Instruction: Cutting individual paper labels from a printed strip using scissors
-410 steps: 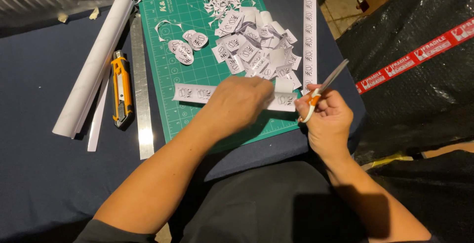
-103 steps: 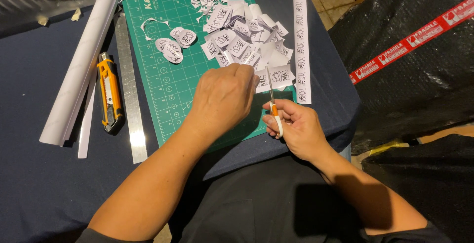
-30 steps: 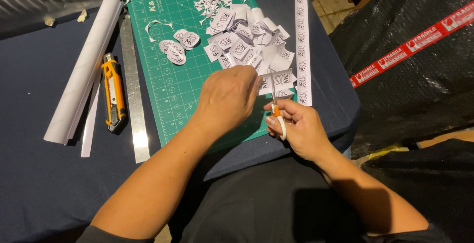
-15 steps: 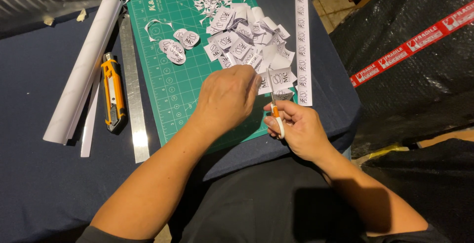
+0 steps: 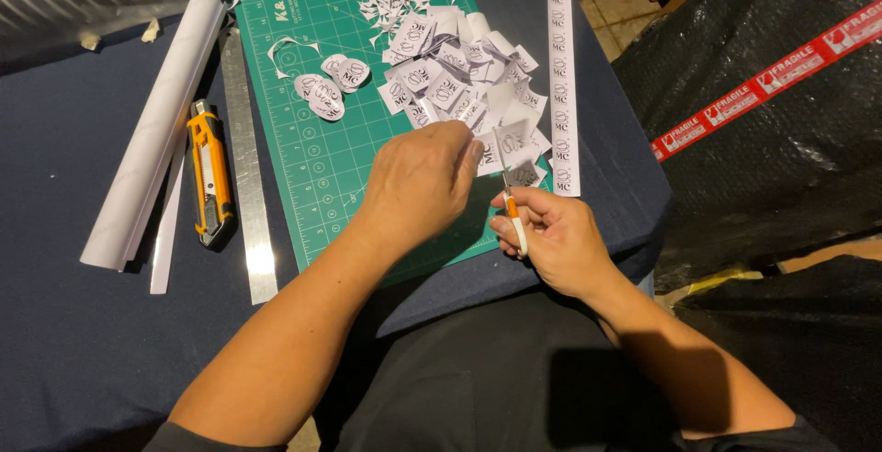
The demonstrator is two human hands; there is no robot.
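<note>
Two hands | left hand (image 5: 418,181) pinches paper square (image 5: 501,151) | right hand (image 5: 551,236) grips slim scissors (image 5: 511,202) | ribbed green mat (image 5: 312,130)

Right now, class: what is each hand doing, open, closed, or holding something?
Left hand: curled, pinching a small paper piece.
Right hand: closed on small scissors.
</note>
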